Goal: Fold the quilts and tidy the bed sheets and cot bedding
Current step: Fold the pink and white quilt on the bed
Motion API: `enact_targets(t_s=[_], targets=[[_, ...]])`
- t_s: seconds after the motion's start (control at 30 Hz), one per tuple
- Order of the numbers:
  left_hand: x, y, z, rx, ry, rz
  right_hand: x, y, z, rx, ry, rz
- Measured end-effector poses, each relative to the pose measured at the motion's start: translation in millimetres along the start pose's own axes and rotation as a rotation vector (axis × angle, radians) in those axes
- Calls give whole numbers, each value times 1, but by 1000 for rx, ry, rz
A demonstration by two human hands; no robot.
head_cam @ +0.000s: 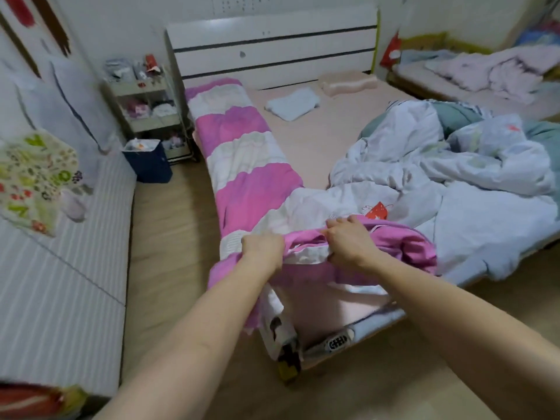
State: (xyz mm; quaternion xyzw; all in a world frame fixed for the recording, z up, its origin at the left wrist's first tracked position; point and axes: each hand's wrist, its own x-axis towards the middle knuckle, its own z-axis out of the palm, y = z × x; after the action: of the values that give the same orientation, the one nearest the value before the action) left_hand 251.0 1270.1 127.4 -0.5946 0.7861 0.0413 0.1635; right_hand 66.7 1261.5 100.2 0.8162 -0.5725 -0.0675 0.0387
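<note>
Both hands, left hand (263,248) and right hand (348,242), gripping near end of pink-white quilt (245,153); long axis running far along bed's left edge.

Pink-and-white quilt (245,165): soft matt cloth, puffy, creased at near end. White duvet (424,183): thin matt cloth, heavily crumpled. Bed sheet (318,137): smooth matt pink cloth. Headboard (272,47): glossy white panels. Floor (169,225): smooth wood-look boards. Shelf cart (145,116): looks like pale plastic trays.
</note>
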Motion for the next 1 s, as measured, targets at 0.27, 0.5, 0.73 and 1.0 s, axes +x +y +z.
enact_targets(t_s=[0.27, 0.5, 0.73, 1.0], targets=[[63, -81, -4, 27, 179, -154, 125, -25, -37, -83, 127, -34], [178, -187, 10, -35, 191, -75, 266, -59, -22, -117, 109, 54], [306, -276, 8, -93, 165, 19, 411, -52, -4, -238, 216, -58], [436, -289, 56, -42, 150, 30, 490, 14, 69, -544, 416, -399]])
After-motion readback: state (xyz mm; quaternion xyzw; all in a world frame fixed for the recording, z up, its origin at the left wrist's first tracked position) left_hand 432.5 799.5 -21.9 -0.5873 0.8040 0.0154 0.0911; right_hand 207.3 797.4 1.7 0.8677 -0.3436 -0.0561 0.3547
